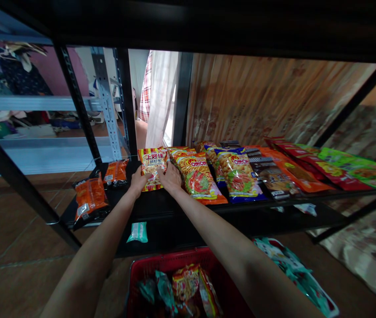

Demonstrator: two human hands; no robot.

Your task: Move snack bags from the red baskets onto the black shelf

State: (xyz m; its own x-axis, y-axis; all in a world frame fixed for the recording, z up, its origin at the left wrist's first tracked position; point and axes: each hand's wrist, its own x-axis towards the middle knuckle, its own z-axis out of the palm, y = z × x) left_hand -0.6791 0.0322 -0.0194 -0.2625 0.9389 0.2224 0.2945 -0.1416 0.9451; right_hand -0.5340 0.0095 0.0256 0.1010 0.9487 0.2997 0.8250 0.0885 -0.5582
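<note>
Both of my hands hold a yellow and red snack bag [153,164] upright on the black shelf [161,210]. My left hand [139,180] grips its left side, thumb across the front. On the right side, my right hand [170,177] presses with its thumb on the front; its other fingers are partly hidden. Just right of this bag stand orange-yellow snack bags [198,176], then blue-edged ones [240,173]. To the left lie orange and black bags [90,197].
A red basket [151,264] with several packets is below the shelf, and a white tray [320,289] of green packets sits at lower right. One teal packet [138,232] lies on the lower shelf. Black posts [77,99] frame the left side. Brown, orange and green bags [356,165] fill the right.
</note>
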